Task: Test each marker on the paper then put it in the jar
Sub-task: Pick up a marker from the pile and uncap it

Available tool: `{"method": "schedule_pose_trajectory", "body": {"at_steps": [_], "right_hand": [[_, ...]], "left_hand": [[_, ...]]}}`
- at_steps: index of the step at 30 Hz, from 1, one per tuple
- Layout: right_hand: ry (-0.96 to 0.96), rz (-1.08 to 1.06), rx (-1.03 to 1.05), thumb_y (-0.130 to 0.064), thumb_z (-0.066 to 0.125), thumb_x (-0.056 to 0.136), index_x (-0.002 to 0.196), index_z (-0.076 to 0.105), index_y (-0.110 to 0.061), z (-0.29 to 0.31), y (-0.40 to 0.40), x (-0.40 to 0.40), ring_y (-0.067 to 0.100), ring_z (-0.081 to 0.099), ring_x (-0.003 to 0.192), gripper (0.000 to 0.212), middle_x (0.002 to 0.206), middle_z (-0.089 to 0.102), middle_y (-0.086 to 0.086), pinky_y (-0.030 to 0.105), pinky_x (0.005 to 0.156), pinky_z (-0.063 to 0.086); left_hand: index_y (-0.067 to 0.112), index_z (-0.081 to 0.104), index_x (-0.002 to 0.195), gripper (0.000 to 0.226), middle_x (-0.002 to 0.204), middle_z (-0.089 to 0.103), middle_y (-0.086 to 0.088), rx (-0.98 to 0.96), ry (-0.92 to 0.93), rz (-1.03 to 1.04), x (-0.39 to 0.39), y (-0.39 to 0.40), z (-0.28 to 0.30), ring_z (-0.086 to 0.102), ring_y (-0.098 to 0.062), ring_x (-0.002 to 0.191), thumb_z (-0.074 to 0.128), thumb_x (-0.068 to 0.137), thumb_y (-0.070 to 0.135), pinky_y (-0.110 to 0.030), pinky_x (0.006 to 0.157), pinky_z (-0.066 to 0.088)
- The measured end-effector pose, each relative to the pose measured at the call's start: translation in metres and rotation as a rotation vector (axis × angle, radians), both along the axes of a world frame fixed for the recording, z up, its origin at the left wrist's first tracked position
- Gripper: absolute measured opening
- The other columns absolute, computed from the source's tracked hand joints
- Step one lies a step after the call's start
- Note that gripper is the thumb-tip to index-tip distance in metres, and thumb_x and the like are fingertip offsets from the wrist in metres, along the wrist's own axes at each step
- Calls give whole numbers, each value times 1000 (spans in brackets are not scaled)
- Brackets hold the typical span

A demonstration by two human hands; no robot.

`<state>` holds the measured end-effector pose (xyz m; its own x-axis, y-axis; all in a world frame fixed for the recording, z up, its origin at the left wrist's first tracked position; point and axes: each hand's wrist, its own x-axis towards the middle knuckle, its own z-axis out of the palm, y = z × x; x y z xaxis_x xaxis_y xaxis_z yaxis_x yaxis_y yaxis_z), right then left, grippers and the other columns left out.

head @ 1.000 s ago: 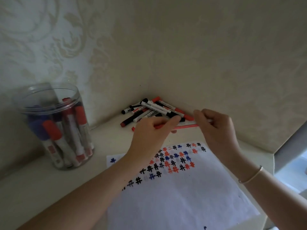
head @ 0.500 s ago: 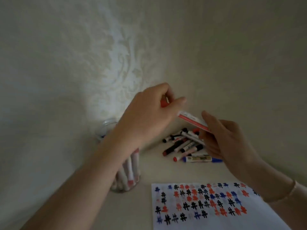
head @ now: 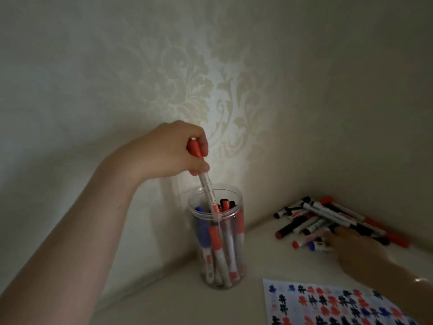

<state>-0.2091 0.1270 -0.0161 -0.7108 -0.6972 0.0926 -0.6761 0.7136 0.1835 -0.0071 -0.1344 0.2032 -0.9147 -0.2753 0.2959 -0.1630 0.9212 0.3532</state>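
My left hand (head: 173,153) grips a red-capped marker (head: 206,184) by its cap end, held nearly upright with its lower end inside the mouth of the clear plastic jar (head: 239,254). The jar holds several red, blue and black markers. My right hand (head: 356,252) reaches onto the pile of loose markers (head: 328,219) in the corner, fingers on a blue one; the hand is blurred and its grip is unclear. The paper (head: 328,306), covered in red, blue and black hash marks, lies at the lower right.
Patterned walls meet in a corner right behind the jar and the marker pile. The pale desk surface (head: 164,301) stretches to the left of the jar and in front of it.
My left hand has carried the red marker from above the paper over to the jar and lowered its end in. My right hand has let go of it and moved to the pile.
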Motion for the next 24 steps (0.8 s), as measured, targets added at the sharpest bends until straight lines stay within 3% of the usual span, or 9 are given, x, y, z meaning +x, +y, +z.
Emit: {"method": "schedule_pose_trajectory", "body": {"at_steps": [7,8,10,11,14,18,21,24], "right_hand": [[166,29,124,-23,39,100,132,45,-27,4,-8,-1,8,54,115,33,130,50,-10,18,83,45],[194,56,56,-24,49,95,127,51,-25,6,-7,0,10,58,109,32,125,55,-7,19,80,46],[162,126,-173,-19,78,70,99,66,-18,7,-5,-1,18,67,79,31,97,67,1,25,59,52],[117,142,-308,-15,84,61,87,65,-16,10,-3,3,20,65,65,32,83,65,1,27,49,48],[-28,42,-714,-15,76,74,81,51,-15,33,-7,16,20,51,54,26,68,54,1,30,44,35],[-392,-103,-1159,-17,60,89,93,47,-11,70,-6,18,26,58,65,15,82,61,11,30,48,40],[-651,-132,-1407,-12,57,92,95,50,-10,90,8,22,23,67,74,8,92,65,16,24,52,54],[-896,-119,-1539,-8,57,92,102,54,-6,101,21,31,25,70,76,11,93,65,17,30,60,60]], "left_hand": [[17,60,89,13,73,74,1,67,-348,-43,-32,5,-35,70,-8,66,70,82,17,-20,60,48],[17,61,88,13,73,72,2,42,-402,-48,-35,6,-40,69,-10,67,71,82,21,-21,61,49],[19,64,86,15,76,67,6,-75,-499,-57,-40,8,-46,65,-12,71,70,81,31,-23,62,47],[20,65,86,15,79,65,6,-123,-532,-63,-42,8,-49,62,-12,74,69,82,34,-24,64,45],[23,66,78,19,79,65,6,-157,-581,-70,-48,5,-57,61,-13,74,73,77,41,-26,64,47],[19,73,88,27,81,71,7,-193,-653,-84,-55,5,-64,66,-12,78,73,77,44,-26,72,52],[14,73,80,33,71,71,8,-2,-474,-30,-43,8,-48,69,-7,67,62,87,45,-23,68,54],[23,69,81,31,73,71,9,9,117,-24,-33,38,-40,67,0,65,52,92,47,-23,68,50]]}}
